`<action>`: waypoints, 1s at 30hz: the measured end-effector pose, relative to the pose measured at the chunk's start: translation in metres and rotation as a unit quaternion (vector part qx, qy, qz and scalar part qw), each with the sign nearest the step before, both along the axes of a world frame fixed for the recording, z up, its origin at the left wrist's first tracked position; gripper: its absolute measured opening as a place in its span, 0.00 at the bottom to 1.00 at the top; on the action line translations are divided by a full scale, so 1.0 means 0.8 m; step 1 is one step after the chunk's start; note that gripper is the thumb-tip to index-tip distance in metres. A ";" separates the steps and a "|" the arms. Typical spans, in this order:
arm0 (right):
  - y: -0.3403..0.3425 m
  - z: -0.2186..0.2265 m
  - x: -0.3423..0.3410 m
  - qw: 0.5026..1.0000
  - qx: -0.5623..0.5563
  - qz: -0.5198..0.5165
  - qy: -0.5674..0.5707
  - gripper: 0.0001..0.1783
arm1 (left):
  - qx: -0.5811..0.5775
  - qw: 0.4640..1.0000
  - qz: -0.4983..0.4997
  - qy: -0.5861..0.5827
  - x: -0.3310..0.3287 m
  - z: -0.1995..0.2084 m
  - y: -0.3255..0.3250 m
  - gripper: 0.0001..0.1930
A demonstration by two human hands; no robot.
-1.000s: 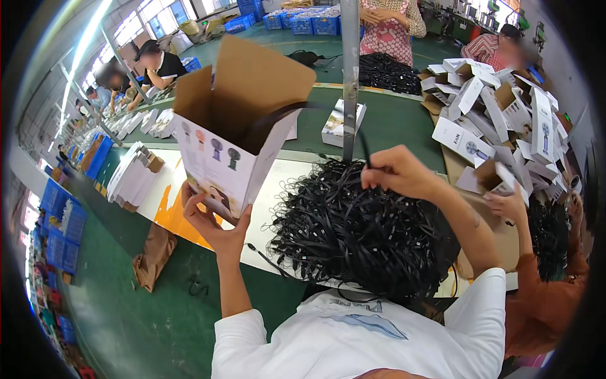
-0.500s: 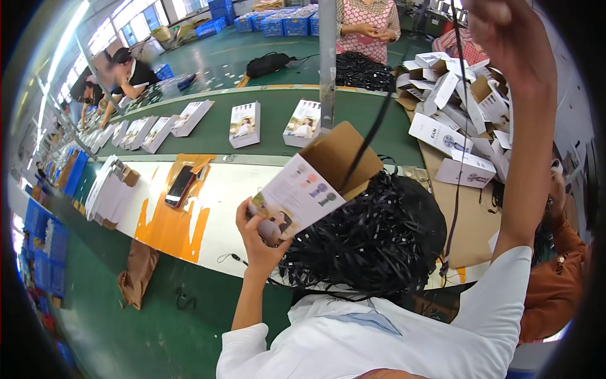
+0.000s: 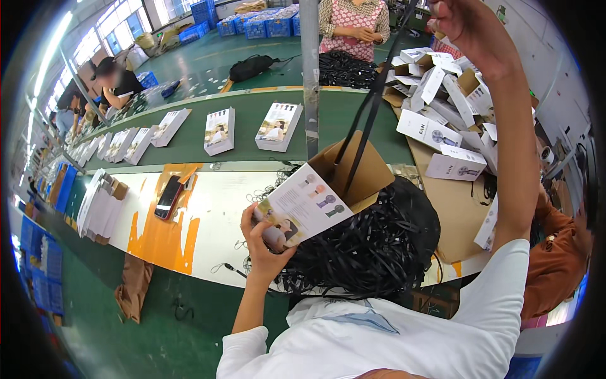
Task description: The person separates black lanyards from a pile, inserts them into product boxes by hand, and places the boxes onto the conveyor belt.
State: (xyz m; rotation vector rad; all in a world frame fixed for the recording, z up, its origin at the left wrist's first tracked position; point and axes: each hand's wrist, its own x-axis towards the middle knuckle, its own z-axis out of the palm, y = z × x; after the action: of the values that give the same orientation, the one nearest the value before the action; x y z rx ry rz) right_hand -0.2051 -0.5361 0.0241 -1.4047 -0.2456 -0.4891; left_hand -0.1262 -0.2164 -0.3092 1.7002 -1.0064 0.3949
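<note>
My left hand [image 3: 266, 247] grips a white printed fan box [image 3: 309, 203] by its lower end. The box is tilted, and its brown inside faces up and to the right at its open end. A black lanyard [image 3: 361, 129] runs as two strands from the box mouth to the top edge. My right hand [image 3: 470, 35] is raised high there with its fingers curled at the strap; the upper end of the lanyard is out of the picture. Beneath the box lies a big heap of black lanyards [image 3: 385, 243] on the white table [image 3: 218, 208].
Printed boxes [image 3: 279, 126] stand in a row on the green belt [image 3: 249, 136]. Flattened cartons [image 3: 101, 205] and a phone [image 3: 168, 197] lie to the left. Several open boxes [image 3: 429, 129] are piled at the right. A metal post [image 3: 310, 76] rises beyond the box. Co-workers stand across and at the right.
My right hand has moved left and a little lower. Two strap strands now rise from the box, and the strand that hung at the right is gone from there. My left hand still holds the box.
</note>
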 end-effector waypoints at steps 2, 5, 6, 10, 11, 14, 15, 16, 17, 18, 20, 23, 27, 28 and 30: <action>-0.003 -0.001 -0.008 0.998 -0.029 -0.049 0.018 0.11 | -0.012 1.000 -0.009 0.008 0.000 0.001 -0.006 0.38; 0.004 -0.008 -0.013 0.995 -0.075 -0.055 0.042 0.11 | -0.027 0.999 -0.017 0.024 0.000 -0.001 -0.012 0.38; 0.014 -0.014 -0.014 0.995 -0.076 -0.055 0.042 0.11 | -0.034 0.999 -0.024 0.029 0.000 -0.002 -0.014 0.38; 0.053 -0.043 -0.007 0.926 -0.348 -0.104 0.107 0.16 | -0.039 0.998 -0.017 0.045 -0.007 -0.002 -0.021 0.38; 0.063 -0.049 -0.004 0.874 -0.445 -0.086 0.174 0.14 | -0.039 0.998 -0.018 0.046 -0.007 -0.003 -0.023 0.38; 0.065 -0.110 0.000 0.691 -0.709 -0.127 0.064 0.09 | -0.034 0.997 -0.030 0.054 -0.010 -0.005 -0.033 0.38; 0.074 -0.130 0.001 0.627 -0.768 -0.122 0.046 0.08 | -0.032 0.998 -0.021 0.046 -0.011 -0.004 -0.032 0.38; 0.084 -0.145 -0.002 0.559 -0.820 -0.120 0.029 0.06 | -0.030 0.999 -0.017 0.036 -0.013 -0.003 -0.034 0.38; 0.090 -0.153 -0.007 0.543 -0.834 -0.085 0.056 0.05 | -0.029 0.999 -0.020 0.036 -0.015 0.000 -0.040 0.38; 0.097 -0.159 -0.011 0.526 -0.845 -0.048 0.083 0.04 | -0.023 0.999 -0.022 0.025 -0.017 0.005 -0.045 0.38; 0.106 -0.161 -0.010 0.587 -0.778 0.075 0.213 0.05 | -0.014 1.000 -0.021 0.014 -0.020 0.003 -0.050 0.39; 0.077 -0.181 -0.005 0.751 -0.618 0.128 0.196 0.08 | -0.023 0.999 -0.025 0.026 -0.022 -0.010 -0.059 0.39; 0.066 -0.127 -0.008 0.869 -0.394 0.130 0.271 0.19 | -0.048 0.997 -0.038 0.051 -0.017 -0.014 -0.068 0.39; 0.062 -0.111 -0.010 0.869 -0.393 0.131 0.271 0.19 | -0.041 0.998 -0.028 0.046 -0.017 -0.014 -0.070 0.39; 0.052 -0.091 -0.017 0.766 -0.596 -0.060 0.236 0.20 | -0.037 0.998 -0.031 0.044 -0.015 -0.013 -0.072 0.39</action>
State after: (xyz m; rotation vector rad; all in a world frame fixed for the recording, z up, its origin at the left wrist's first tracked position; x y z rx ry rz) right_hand -0.2183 -0.4942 -0.0491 -2.7565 -0.0218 0.0087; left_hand -0.1378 -0.2741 -0.3193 1.6030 -0.9670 0.3106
